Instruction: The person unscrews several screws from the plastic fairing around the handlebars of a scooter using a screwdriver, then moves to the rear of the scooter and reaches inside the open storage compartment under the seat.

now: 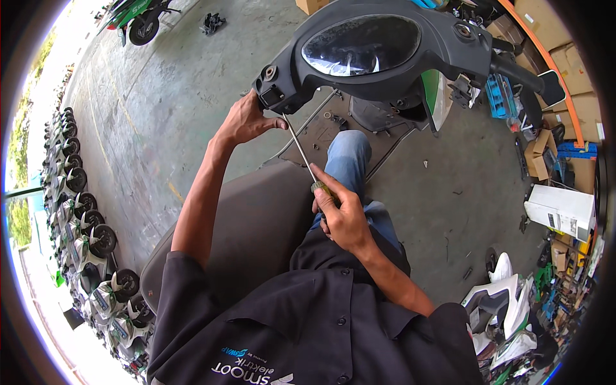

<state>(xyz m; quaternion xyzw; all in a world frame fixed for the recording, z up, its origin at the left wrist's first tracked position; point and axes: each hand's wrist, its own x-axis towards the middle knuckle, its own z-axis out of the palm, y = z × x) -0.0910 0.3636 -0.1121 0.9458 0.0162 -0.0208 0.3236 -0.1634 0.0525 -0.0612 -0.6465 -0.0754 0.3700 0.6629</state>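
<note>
From the head view, my right hand (343, 215) has its grip closed around the handle of a long screwdriver (301, 151), down near my lap just above my knee in blue jeans (350, 160). The shaft runs up and to the left, away from me, and its tip meets the lower left corner of the dark scooter handlebar cover (385, 54), which sits ahead of and above both hands. My left hand (247, 122) is the nearer one to that corner: its grip is closed on the cover's edge, touching it just beside the screwdriver tip. So the tool's long axis points straight from my right hand toward my left. I sit on the scooter seat (250, 224), with concrete floor (167, 96) around.
</note>
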